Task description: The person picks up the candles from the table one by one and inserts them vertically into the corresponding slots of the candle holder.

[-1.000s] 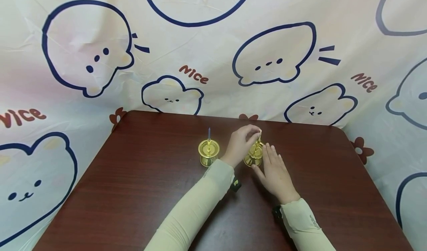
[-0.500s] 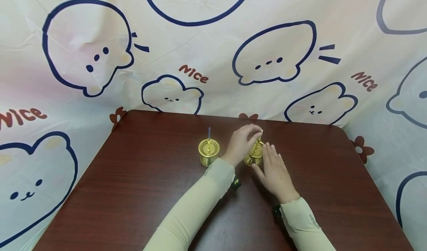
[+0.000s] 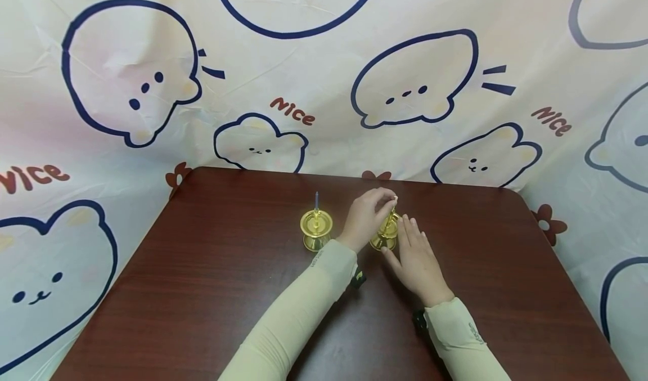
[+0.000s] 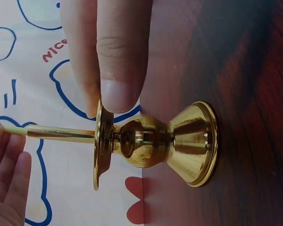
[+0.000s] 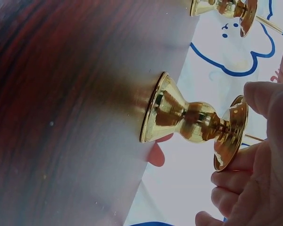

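Observation:
Two gold candle holders stand upright on the table. The right candle holder has a round dish and a slim gold stem above it. My left hand pinches a pale yellow candle by its upper end, its lower end meeting the top of that stem. From the right, my right hand holds the same holder's dish, thumb on one side of the rim and fingers on the other. The left candle holder carries a thin blue candle, untouched, beside my left wrist.
The dark reddish-brown table ends at a back edge just behind the holders. A pale cloth printed with cartoon outlines hangs behind and around it. My left forearm crosses in front of the left holder's side.

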{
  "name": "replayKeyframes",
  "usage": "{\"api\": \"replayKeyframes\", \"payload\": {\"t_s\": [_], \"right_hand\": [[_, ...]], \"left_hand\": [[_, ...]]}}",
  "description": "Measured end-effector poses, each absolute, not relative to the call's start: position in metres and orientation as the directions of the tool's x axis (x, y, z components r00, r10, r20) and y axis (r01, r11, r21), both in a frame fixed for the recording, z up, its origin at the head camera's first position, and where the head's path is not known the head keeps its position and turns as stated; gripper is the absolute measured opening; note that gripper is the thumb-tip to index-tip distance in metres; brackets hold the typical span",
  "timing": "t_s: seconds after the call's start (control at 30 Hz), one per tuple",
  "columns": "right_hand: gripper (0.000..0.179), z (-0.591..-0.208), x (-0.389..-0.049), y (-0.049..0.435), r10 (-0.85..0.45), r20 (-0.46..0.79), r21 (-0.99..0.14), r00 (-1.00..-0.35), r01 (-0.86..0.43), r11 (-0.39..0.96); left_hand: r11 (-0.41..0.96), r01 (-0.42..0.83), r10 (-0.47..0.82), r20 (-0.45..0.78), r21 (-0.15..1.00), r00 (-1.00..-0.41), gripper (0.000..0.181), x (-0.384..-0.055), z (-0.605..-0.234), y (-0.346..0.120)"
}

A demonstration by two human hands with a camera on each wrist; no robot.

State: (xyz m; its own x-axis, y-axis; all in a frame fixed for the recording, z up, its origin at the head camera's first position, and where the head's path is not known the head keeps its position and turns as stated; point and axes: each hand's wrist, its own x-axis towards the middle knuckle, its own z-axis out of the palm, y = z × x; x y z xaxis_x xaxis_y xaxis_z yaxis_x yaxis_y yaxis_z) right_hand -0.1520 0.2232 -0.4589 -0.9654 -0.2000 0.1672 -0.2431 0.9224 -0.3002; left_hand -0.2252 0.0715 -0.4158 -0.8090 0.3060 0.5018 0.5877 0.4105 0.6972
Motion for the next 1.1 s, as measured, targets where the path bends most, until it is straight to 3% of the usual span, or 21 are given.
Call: {"api": "replayKeyframes", "payload": {"t_s": [1.1], "right_hand": [[0.077,-0.4576,-0.1525,0.2234,-0.201,0.175,-0.302,-0.964,-0.247,0.921]], "left_hand": [[0.461,0.538,0.255,0.475,0.706,-0.842,0.014,-0.2194,-0.4146,0.0773]]}}
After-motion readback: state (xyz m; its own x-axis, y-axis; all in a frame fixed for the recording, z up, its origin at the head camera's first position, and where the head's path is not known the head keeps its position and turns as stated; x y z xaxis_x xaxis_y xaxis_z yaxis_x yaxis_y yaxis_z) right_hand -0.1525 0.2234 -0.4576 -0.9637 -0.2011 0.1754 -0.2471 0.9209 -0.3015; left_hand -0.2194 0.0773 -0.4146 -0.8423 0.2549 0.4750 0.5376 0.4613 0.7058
